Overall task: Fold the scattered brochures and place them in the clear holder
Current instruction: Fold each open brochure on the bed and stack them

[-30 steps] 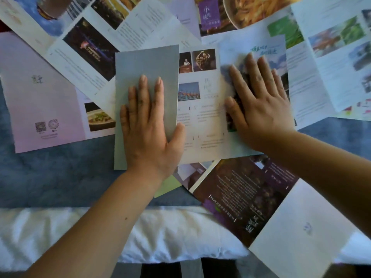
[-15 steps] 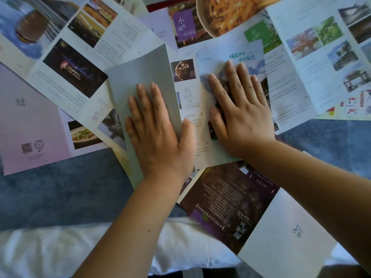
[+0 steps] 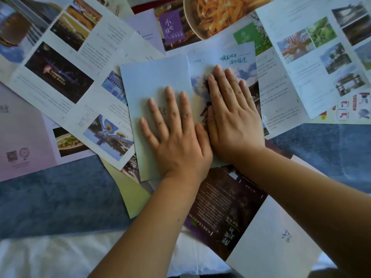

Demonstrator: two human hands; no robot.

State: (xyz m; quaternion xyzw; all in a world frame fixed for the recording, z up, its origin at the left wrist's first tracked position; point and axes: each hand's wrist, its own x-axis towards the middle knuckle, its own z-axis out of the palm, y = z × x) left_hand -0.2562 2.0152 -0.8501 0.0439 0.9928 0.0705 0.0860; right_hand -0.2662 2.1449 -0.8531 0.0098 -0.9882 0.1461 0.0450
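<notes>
A pale blue brochure (image 3: 154, 81) lies in the middle of the pile, its left panel folded over the centre. My left hand (image 3: 174, 135) presses flat on that folded panel, fingers straight and spread. Beside it, my right hand (image 3: 232, 119) presses flat on the brochure's right panel (image 3: 230, 59), which shows sky and green lettering. The two hands touch at the thumbs. No clear holder is in view.
Unfolded brochures lie all around: a dark-photo one (image 3: 60, 75) at left, a pink one (image 3: 20, 137) far left, a food one (image 3: 210, 19) at top, a garden one (image 3: 321, 57) at right, a purple one (image 3: 226, 209) below. Blue cloth (image 3: 50, 197) and white bedding (image 3: 40, 257) lie near me.
The left panel has been folded further over and now covers the middle panel's photos. My left hand slid right with it until it met my right hand.
</notes>
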